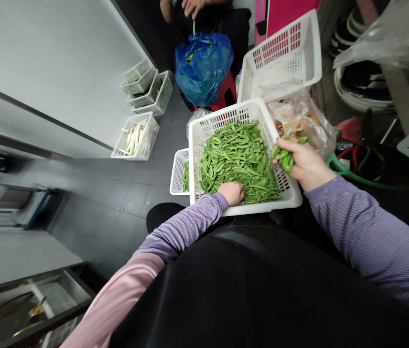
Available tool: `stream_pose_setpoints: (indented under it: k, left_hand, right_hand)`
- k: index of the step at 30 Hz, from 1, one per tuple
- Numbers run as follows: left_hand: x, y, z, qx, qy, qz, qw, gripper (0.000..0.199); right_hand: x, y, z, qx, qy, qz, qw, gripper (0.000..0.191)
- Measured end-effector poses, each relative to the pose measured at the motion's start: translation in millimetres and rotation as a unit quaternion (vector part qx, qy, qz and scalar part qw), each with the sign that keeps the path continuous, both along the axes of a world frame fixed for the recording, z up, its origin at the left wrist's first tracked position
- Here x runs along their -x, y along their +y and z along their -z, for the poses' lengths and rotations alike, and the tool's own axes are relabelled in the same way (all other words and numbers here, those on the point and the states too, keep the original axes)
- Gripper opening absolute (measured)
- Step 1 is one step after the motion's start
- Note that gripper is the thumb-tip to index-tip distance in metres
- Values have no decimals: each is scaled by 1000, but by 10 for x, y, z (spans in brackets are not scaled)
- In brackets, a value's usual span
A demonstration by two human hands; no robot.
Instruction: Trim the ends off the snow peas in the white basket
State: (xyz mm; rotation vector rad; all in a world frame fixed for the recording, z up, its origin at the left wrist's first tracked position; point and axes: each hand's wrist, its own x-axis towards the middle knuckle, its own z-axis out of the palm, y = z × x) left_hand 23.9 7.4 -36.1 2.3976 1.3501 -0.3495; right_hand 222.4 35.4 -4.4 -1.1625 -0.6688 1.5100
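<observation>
The person's right hand (300,164) is clamping a small bunch of snow peas (286,160) over a white plastic basket (222,116) set close to the lap for easy reach, while the left hand (232,192) is resting on the heaped pods (241,159), its fingers too buried to tell their grip.

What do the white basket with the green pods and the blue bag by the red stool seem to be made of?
The white basket looks like moulded plastic: smooth, faintly glossy, with neat, regular slots in its walls. The blue bag looks like thin plastic film, shiny and crumpled into sharp creases. The red stool seems to be glossy plastic too, though little of it shows.
</observation>
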Motion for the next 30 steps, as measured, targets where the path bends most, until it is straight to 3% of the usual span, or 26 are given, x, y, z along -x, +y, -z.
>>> stream_pose_setpoints:
  k: [2,5,8,10,12,14,17,20,22,24,30]
  left_hand:
    - [34,-39,169,11,68,25,997,30]
    - [-104,-25,328,-41,53,68,995,30]
    - [-335,64,415,-55,42,104,992,29]
    - [-390,145,425,-37,38,90,995,27]
    - [-326,215,382,-13,1,25,1000,22]
    - [-200,249,284,26,-71,-86,993,19]
    - [-63,195,92,103,-222,-233,941,19]
    - [-57,59,-58,145,-324,-281,891,17]
    - [-73,-21,-125,141,-341,-292,882,15]
    - [-67,-66,-191,111,-343,-296,884,17]
    - [-17,-10,-441,68,-271,-201,939,21]
  right_hand:
    - [-144,85,9,7,26,15,1000,23]
    - [-222,140,14,-9,6,-17,1000,27]
    - [-130,103,17,0,-8,-38,999,29]
    - [-45,49,25,28,-29,-46,998,29]
    - [25,-8,39,40,-112,-60,991,28]
    - [89,-51,57,39,-229,-92,968,27]
    - [207,-79,88,36,-289,-163,943,30]
    - [320,-88,120,-30,-289,-190,938,29]
    - [354,-98,139,-105,-358,-190,908,24]
    - [352,-117,154,-163,-440,-195,861,18]
    - [339,-210,179,-246,-573,-242,744,15]
